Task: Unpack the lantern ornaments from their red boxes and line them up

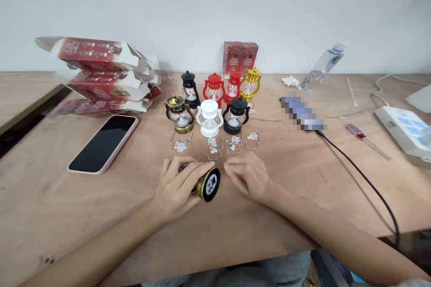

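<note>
Bronze lantern (204,184) tipped over in my left hand (175,188)

My left hand is wrapped around the lantern's body, its base turned to the right so that the dark underside and the pale round piece set in it show. I cannot tell whether the lantern rests on the wooden table (188,253) or is lifted off it. My right hand (252,179) is just beside that base, apart from it and from my left hand, with its fingers loosely curled; I cannot tell if anything small is between them.

In front of my hands lie bent wires, coin cells (187,142) and small pale plates (180,147). Beyond them a bronze-and-black lantern (182,121), a white lantern (209,120) and a black lantern (235,119) stand upright, with a taller black lantern (190,97), two red ones and a gold lantern (249,86) behind.

To my left are opened red cartons (101,86) and a pink-cased smartphone (103,145); to my right, a screwdriver (357,132) and a clear bottle (321,68).
</note>
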Tool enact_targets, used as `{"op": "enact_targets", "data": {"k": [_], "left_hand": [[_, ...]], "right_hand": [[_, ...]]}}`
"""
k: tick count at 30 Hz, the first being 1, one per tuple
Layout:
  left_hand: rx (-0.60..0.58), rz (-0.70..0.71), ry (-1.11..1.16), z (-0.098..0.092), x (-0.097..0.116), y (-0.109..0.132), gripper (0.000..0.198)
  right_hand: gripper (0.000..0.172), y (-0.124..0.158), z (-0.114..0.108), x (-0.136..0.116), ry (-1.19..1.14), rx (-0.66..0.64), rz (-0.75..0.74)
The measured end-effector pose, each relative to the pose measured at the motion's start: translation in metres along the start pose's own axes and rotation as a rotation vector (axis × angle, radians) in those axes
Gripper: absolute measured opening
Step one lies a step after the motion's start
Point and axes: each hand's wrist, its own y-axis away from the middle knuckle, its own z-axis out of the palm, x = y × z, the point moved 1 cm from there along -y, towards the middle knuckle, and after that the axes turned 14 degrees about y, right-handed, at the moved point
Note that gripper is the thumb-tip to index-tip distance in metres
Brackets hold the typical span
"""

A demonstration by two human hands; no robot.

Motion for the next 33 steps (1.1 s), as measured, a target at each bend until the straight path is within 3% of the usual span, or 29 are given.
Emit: {"op": "enact_targets", "data": {"k": [3, 6, 8, 10, 13, 16, 21, 33], "left_hand": [[-0.017, -0.009, -0.008, 0.0, 0.0, 0.001, 0.032], [-0.002, -0.001, -0.01, -0.001, 0.0, 0.001, 0.031], [0.001, -0.006, -0.008, -0.001, 0.0, 0.0, 0.031], [-0.006, -0.012, -0.014, -0.001, -0.001, 0.0, 0.031], [-0.002, -0.012, -0.019, -0.002, -0.001, 0.0, 0.032], [-0.015, -0.017, -0.012, -0.002, 0.0, -0.001, 0.03], [-0.008, 0.004, -0.001, 0.0, 0.001, -0.002, 0.029], [-0.048, 0.048, -0.019, 0.002, 0.002, -0.004, 0.026]], "right_hand": [[0.011, 0.005, 0.002, 0.029, 0.301, -0.071, 0.146], [0.019, 0.014, 0.006, 0.061, 0.576, -0.257, 0.286], [0.019, 0.019, 0.008, 0.075, 0.618, -0.353, 0.36], [0.018, 0.019, 0.007, 0.077, 0.572, -0.358, 0.392], [0.014, 0.012, 0.002, 0.059, 0.366, -0.226, 0.336], [0.005, 0.002, -0.004, 0.025, 0.086, -0.112, 0.183], [0.003, -0.003, -0.005, -0.015, -0.104, -0.09, 0.014], [0.022, -0.003, -0.005, -0.014, -0.023, -0.139, -0.181]]}}
